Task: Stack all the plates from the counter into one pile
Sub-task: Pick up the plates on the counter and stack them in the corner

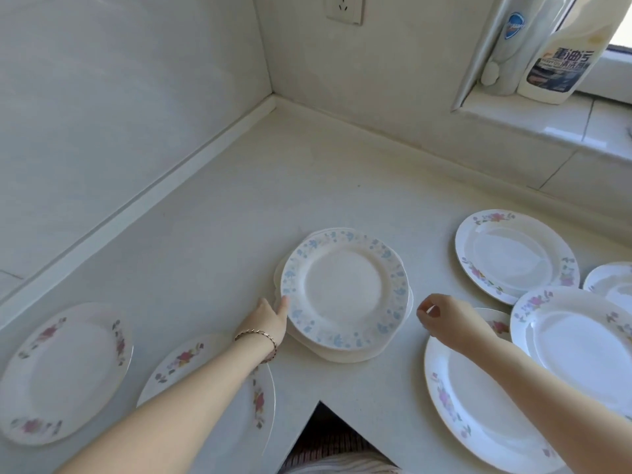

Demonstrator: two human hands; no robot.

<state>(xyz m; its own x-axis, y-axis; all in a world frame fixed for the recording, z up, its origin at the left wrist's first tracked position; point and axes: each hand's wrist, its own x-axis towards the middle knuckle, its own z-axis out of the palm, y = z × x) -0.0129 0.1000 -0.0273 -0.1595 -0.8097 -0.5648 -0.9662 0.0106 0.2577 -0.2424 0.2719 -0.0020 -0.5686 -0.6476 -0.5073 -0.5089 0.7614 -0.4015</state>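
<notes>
A small pile of plates sits mid-counter, topped by a plate with a blue flower rim. My left hand touches the pile's left edge, fingers on the rim. My right hand hovers just right of the pile, fingers loosely curled, holding nothing. Single plates with pink flowers lie around: one at far left, one under my left forearm, a large one under my right forearm, one at the back right, one at right, and another partly cut off by the right edge.
The white counter runs into a wall corner at the back. A notch in the counter's front edge opens near me. On the window sill at upper right stand two cleaner bottles. A wall socket is above.
</notes>
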